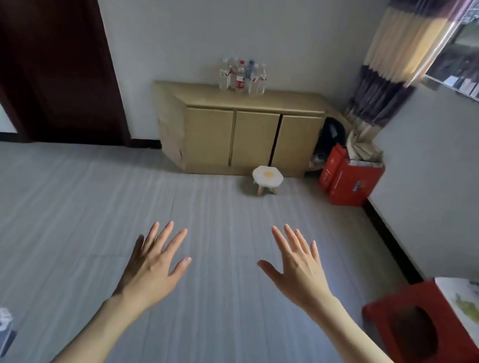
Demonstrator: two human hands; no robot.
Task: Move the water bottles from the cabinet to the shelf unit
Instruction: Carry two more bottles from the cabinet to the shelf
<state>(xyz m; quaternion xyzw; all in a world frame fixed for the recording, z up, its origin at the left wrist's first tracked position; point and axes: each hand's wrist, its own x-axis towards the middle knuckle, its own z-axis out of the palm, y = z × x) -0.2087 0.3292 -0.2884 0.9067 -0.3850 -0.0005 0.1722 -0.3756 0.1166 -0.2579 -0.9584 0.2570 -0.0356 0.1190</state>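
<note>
- Both hands are held out over the floor (76, 205), backs up, fingers straight and spread; the left hand (154, 264) and the right hand (297, 268) hold nothing and touch nothing.
- Water bottles (242, 76) stand upright in a tight cluster on top of the cabinet (252, 140), toward its left half, close to the wall (223, 20) and well apart from the hands.
- They are clear plastic; most carry red-and-white labels, one in the middle has a fuller red label and red cap, and one behind shows a blue cap. The picture is too soft for any writing on the labels to be read, and the exact count cannot be told.
- The cabinet is low, tan, with three closed doors, set against the far wall.
- Just in front of the cabinet's right door stands a stool (267, 180) with a white seat and a yellow centre, like a fried egg.
- Right of the cabinet are red boxes (345, 180) with papers sticking out, a dark bag behind them, and a striped curtain (401, 56) hanging beside a window.
- A dark door (43, 42) stands at the left.
- A red plastic stool (425, 333) sits at the lower right, with a patterned white cloth over part of it.
</note>
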